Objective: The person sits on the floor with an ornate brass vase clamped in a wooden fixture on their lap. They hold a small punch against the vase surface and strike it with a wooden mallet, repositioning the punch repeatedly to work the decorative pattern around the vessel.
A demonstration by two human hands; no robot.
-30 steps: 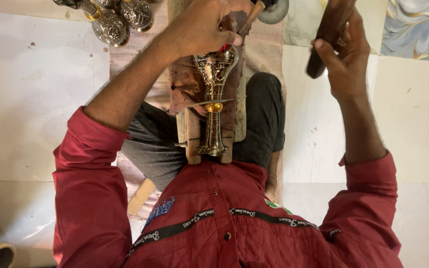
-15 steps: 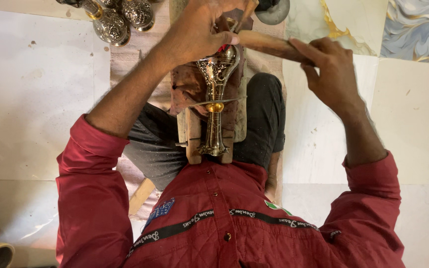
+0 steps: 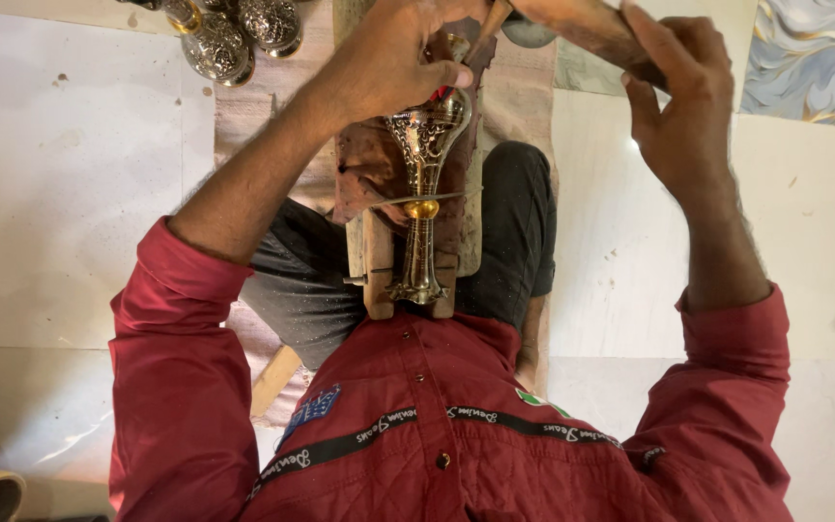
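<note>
Wooden mallet clamped in the right hand, far right; left hand pinches what looks like a chisel onto the brass vase, lying on the wooden block mid-lap.

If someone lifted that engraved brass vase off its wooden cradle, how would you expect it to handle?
The engraved brass vase looks like solid metal, so it is probably stiff and heavy. Its bulbous top and slim stem suggest it would roll. A thin band pins it to the wooden cradle.
</note>
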